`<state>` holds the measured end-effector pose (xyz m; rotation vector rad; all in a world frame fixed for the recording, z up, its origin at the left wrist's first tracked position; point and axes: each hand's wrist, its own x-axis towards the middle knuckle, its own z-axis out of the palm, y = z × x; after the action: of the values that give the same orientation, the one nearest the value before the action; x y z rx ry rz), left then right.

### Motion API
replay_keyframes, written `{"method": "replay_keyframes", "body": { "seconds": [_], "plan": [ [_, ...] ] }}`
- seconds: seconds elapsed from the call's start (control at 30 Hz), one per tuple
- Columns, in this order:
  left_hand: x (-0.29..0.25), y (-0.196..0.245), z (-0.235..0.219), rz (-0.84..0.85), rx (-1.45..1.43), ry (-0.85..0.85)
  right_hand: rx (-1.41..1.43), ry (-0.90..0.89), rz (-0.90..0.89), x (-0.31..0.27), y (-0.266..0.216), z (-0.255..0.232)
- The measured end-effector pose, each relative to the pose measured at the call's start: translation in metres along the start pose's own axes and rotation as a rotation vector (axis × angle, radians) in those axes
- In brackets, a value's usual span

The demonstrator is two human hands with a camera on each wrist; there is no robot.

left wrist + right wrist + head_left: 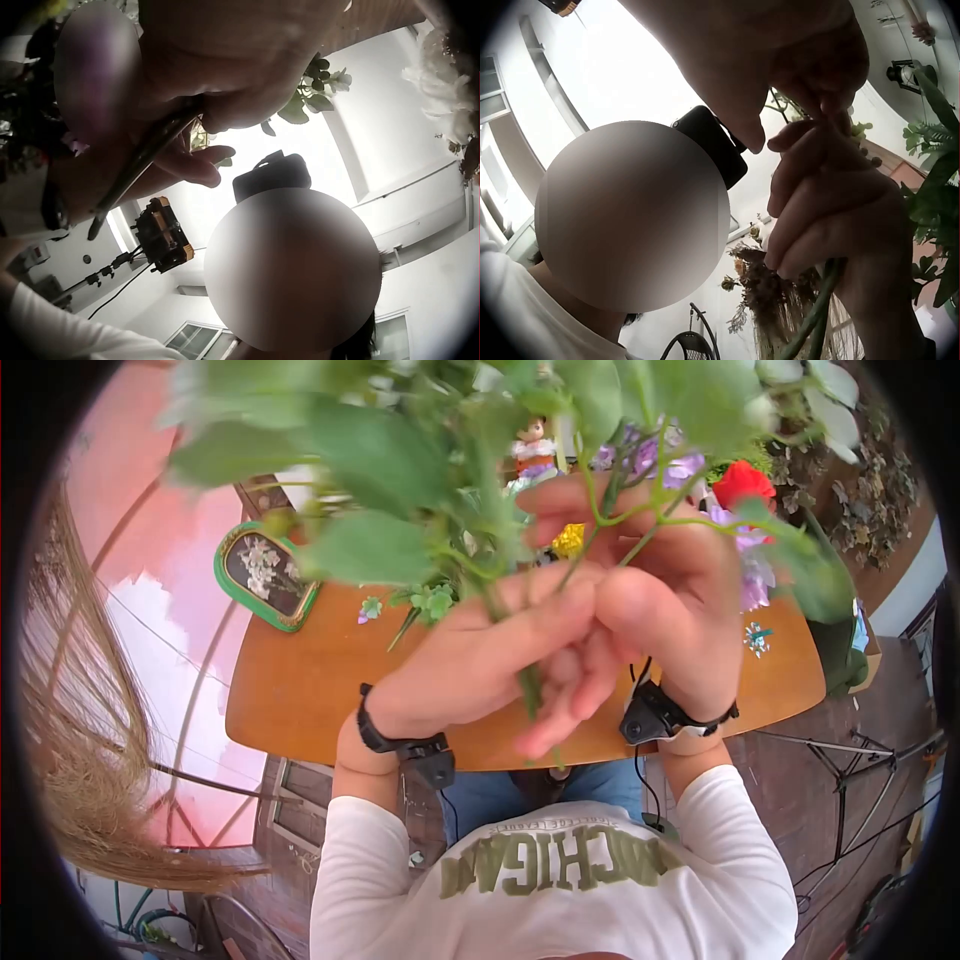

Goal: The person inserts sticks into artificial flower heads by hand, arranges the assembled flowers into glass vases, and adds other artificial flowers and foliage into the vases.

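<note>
In the head view a bunch of leafy green stems (385, 455) rises close to the camera, above the table. My left hand (480, 650) grips the stems, and their lower ends show below its fingers. Against it, my right hand (680, 590) pinches a thin branching stem (640, 510) at the fingertips. The left wrist view shows thick stems (142, 161) running down from the left hand (232, 60). In the right wrist view the right hand (780, 52) meets the left hand (840, 202), with stem ends (814, 319) below.
A green-framed oval piece (268, 575) lies at the table's left. Purple flowers (750, 560), a red flower (743, 485) and a small figurine (533, 448) stand beyond the hands. A small green sprig (430, 603) and a pale blue flower (757, 639) lie on the wooden table (300, 690).
</note>
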<state>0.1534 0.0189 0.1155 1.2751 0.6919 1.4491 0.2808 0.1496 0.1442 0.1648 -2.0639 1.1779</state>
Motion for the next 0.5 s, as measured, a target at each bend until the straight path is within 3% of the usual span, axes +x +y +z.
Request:
{"method": "replay_keyframes", "body": {
  "seconds": [0.03,0.13,0.2,0.27,0.3,0.33,0.4,0.5],
  "plan": [
    [0.005,-0.004,-0.001,-0.034,0.058,0.053,0.279,0.007,0.175,0.001,-0.008,0.004],
    [0.010,-0.014,0.002,-0.130,0.159,0.073,0.485,-0.002,0.140,0.007,-0.004,0.001],
    [0.013,-0.013,0.006,-0.159,0.151,0.056,0.469,-0.050,0.164,0.007,-0.005,-0.005],
    [0.014,-0.013,0.009,-0.215,0.334,0.053,0.451,-0.153,0.224,0.007,-0.004,-0.009],
    [0.013,-0.014,0.009,-0.210,0.332,0.057,0.578,-0.181,0.356,0.003,-0.004,-0.010],
    [0.014,-0.014,0.008,-0.243,0.284,0.030,0.576,-0.187,0.357,0.003,0.000,-0.007],
    [0.014,-0.014,0.007,-0.309,0.187,-0.026,0.449,-0.068,0.131,0.004,0.007,0.000],
    [0.012,-0.014,0.009,-0.153,0.160,-0.015,0.444,0.026,0.212,0.002,-0.007,0.000]
  ]
}}
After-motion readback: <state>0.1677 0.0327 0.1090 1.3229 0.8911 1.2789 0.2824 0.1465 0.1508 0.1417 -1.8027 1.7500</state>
